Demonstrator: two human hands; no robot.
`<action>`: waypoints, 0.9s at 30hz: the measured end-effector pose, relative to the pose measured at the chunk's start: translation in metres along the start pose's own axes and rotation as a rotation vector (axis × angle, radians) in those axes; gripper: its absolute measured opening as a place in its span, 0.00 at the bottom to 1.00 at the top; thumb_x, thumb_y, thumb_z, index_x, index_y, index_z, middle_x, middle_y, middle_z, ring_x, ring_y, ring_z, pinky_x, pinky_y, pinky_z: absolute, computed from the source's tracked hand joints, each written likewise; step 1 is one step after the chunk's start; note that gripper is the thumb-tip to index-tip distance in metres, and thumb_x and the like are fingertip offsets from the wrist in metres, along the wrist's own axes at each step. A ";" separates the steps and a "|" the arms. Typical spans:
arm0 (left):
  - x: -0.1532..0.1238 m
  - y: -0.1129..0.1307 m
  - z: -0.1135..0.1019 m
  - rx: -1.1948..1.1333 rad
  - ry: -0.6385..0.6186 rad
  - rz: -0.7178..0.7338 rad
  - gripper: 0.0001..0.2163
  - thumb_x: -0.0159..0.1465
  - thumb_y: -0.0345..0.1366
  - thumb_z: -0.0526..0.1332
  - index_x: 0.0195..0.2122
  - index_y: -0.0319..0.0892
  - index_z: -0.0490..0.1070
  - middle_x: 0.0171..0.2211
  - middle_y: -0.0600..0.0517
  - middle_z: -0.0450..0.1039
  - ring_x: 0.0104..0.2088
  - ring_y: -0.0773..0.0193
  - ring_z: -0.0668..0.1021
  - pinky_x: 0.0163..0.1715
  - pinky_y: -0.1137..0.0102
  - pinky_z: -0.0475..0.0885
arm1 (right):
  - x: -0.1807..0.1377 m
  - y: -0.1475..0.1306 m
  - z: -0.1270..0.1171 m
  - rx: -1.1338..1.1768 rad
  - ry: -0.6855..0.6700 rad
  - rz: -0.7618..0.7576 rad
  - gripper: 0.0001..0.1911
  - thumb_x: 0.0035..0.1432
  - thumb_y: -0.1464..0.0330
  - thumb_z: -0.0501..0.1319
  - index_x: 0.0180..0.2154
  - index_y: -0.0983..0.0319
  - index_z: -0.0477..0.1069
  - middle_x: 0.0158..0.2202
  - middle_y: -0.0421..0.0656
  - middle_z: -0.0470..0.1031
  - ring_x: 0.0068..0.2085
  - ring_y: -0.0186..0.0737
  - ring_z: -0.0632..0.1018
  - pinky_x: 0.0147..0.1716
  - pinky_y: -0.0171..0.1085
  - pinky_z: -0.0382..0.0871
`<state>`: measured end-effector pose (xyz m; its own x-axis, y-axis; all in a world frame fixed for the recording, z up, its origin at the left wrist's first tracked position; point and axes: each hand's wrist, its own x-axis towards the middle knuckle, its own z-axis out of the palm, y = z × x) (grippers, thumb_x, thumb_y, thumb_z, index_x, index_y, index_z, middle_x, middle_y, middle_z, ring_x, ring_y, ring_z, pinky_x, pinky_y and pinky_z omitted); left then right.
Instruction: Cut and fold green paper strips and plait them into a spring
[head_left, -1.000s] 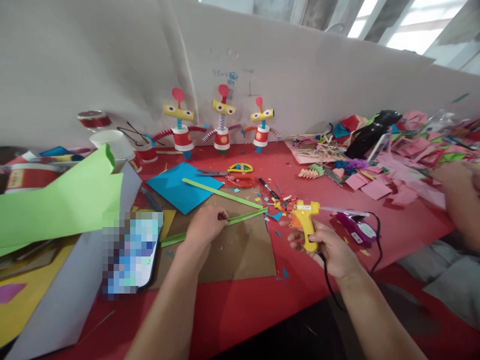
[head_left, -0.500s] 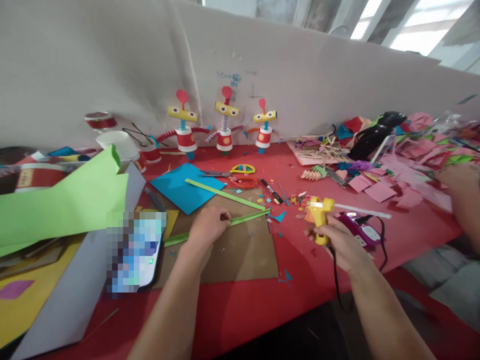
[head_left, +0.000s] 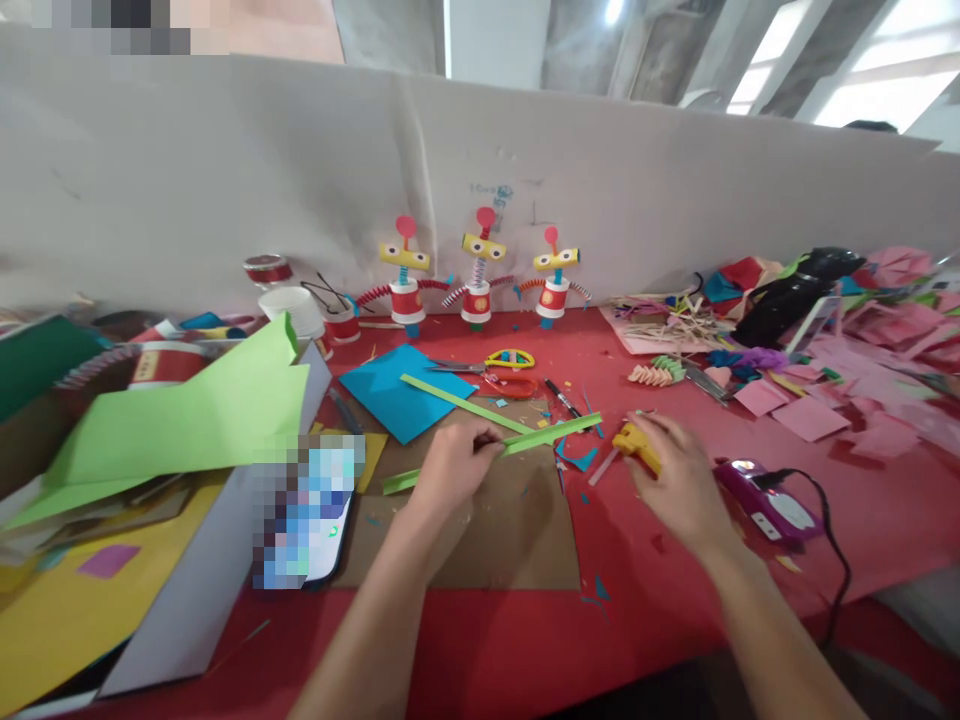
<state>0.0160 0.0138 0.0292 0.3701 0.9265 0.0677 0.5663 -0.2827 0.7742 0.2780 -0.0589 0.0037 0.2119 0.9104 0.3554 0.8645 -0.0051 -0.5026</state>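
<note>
1. The green strip [head_left: 551, 433] lies slantwise over the cardboard sheet [head_left: 517, 530], its far tip sticking out past the sheet's edge above the red table [head_left: 862, 470]. It looks creased lengthwise. I see nothing joined to it yet.
2. My left hand [head_left: 450, 465] pinches the strip about midway, thumb and fingertips closed on it. The near end runs out behind the hand.
3. My right hand [head_left: 671, 470] lies over the yellow glue gun [head_left: 634, 442], which sits low at the table just right of the strip's tip. The fingers drape over its back. I can't tell if they grip it or only rest there. The nozzle is not on the strip.
4. My read on progress: strip cut and creased, but no glue bead visible on it, so the joining isn't done.
5. A second green strip [head_left: 465, 403] lies loose just beyond, across the blue paper [head_left: 382, 395].
6. Scissors [head_left: 510, 358] and a marker [head_left: 562, 397] lie untouched behind that.
7. A purple device [head_left: 765, 505] with a black cable sits right of the gun.
8. Three paper-cup figures [head_left: 478, 290] stand finished at the back wall.
9. On the left are a phone [head_left: 307, 515] and a big green sheet [head_left: 187, 420].
</note>
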 end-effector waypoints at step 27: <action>-0.004 0.008 0.005 -0.119 0.019 -0.042 0.07 0.55 0.33 0.57 0.25 0.43 0.74 0.21 0.57 0.73 0.24 0.70 0.72 0.26 0.76 0.62 | 0.050 -0.038 0.016 1.293 0.151 0.469 0.10 0.35 0.65 0.71 0.22 0.60 0.73 0.19 0.37 0.68 0.21 0.29 0.64 0.16 0.31 0.53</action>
<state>0.0227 0.0070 0.0323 0.3335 0.9417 0.0442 0.4891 -0.2129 0.8458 0.2486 -0.0061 0.0281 0.4810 0.8767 -0.0090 -0.3163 0.1639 -0.9344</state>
